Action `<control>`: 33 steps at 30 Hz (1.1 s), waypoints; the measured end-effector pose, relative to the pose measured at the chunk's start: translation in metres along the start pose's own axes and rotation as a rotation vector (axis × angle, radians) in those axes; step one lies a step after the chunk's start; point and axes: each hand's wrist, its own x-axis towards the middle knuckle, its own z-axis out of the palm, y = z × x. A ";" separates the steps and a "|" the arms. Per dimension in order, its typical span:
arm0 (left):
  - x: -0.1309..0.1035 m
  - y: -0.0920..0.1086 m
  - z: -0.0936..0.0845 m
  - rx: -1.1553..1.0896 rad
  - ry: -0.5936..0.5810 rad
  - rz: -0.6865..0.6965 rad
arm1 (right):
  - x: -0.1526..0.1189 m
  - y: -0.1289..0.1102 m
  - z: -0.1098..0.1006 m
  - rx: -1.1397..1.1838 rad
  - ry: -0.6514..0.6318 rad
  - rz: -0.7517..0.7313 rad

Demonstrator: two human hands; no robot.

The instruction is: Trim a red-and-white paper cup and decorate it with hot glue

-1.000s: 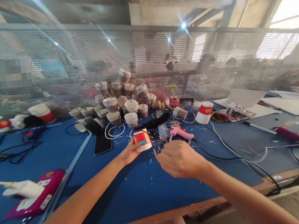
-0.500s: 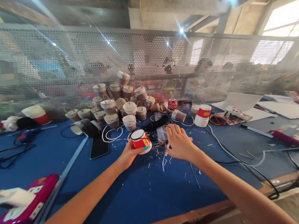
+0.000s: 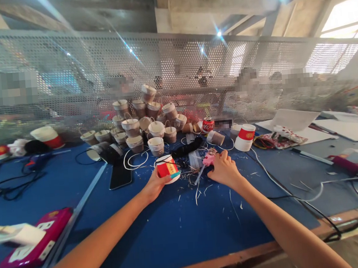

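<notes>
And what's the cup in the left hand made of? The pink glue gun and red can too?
Cup: probably smooth paper, from its printed red band on white. Glue gun: likely hard plastic, given its even pink colour. Can: probably glossy metal, from its printed red side and silvery top.

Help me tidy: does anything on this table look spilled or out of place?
Yes: loose pale scraps litter the blue table, like uncleared trimmings. A brownish cup near the red can lies on its side, as if knocked over.
</notes>
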 end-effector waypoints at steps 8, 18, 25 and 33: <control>0.000 0.001 0.002 -0.028 0.037 -0.008 | 0.013 0.017 0.001 0.039 0.096 0.108; 0.002 -0.001 0.002 -0.027 0.009 0.006 | 0.001 0.004 0.008 1.143 0.340 -0.264; -0.001 0.000 0.003 0.049 -0.051 -0.049 | -0.018 -0.018 0.022 1.353 -0.024 -0.411; -0.001 -0.005 -0.001 0.065 -0.089 -0.035 | -0.019 -0.020 0.018 1.314 -0.120 -0.418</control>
